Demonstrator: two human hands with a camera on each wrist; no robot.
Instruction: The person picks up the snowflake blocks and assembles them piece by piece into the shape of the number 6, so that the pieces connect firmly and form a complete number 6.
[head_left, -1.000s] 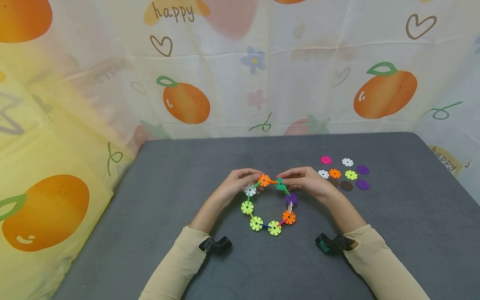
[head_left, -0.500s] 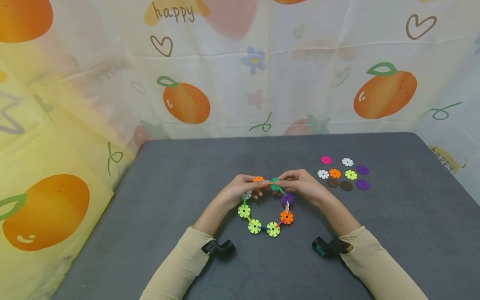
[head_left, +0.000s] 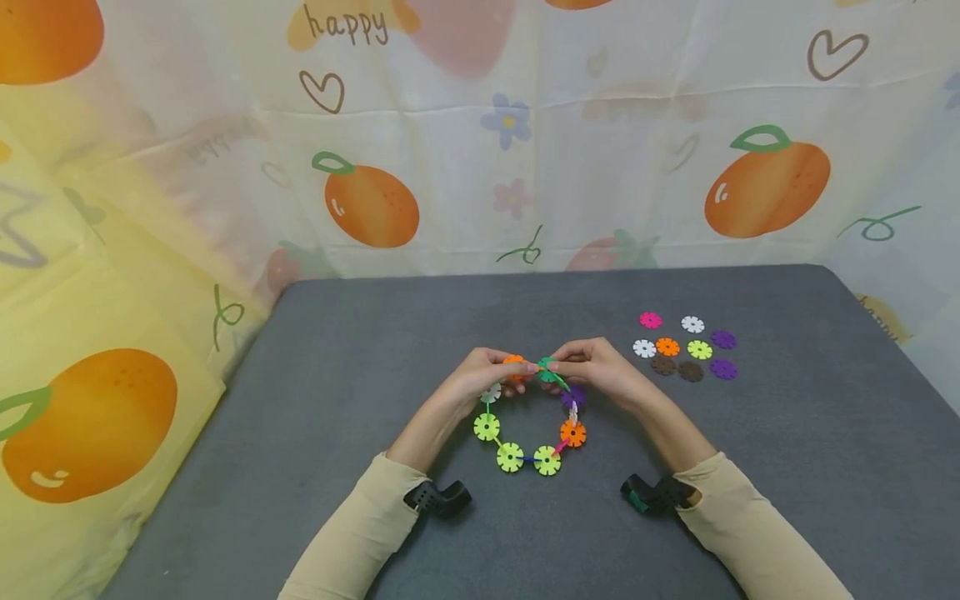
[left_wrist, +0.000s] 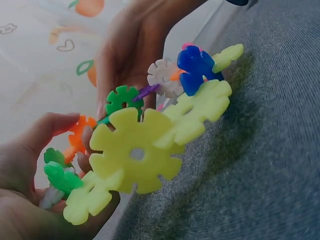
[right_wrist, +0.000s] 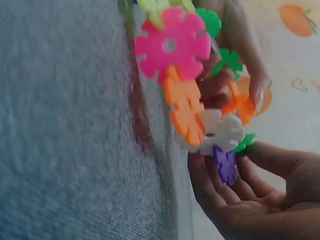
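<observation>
Both hands hold up a ring of interlocking flower discs (head_left: 504, 457), notched plastic pieces slotted edge to edge. At its far side, my left hand (head_left: 474, 375) pinches the orange disc (left_wrist: 79, 131), thumb laid across toward the join. My right hand (head_left: 604, 372) pinches the green disc (head_left: 546, 375) beside it, the two hands' fingertips nearly meeting. Yellow-green discs (left_wrist: 116, 132), a blue disc (left_wrist: 194, 65) and a pink disc (right_wrist: 185, 50) hang along the near side. On the right run a purple disc (right_wrist: 223, 159), a white disc (right_wrist: 225, 125) and another orange disc (right_wrist: 180, 95).
Several loose discs lie at the back right of the grey table (head_left: 337, 350), including a pink one (head_left: 645, 320), brown ones (head_left: 684, 371) and purple ones (head_left: 718, 339). A fruit-print cloth (head_left: 450, 183) stands behind the table.
Over the past second my hands have drawn closer together and the ring's far side has shifted left. My left thumb has moved over the orange disc. The last half second shows hardly any movement.
</observation>
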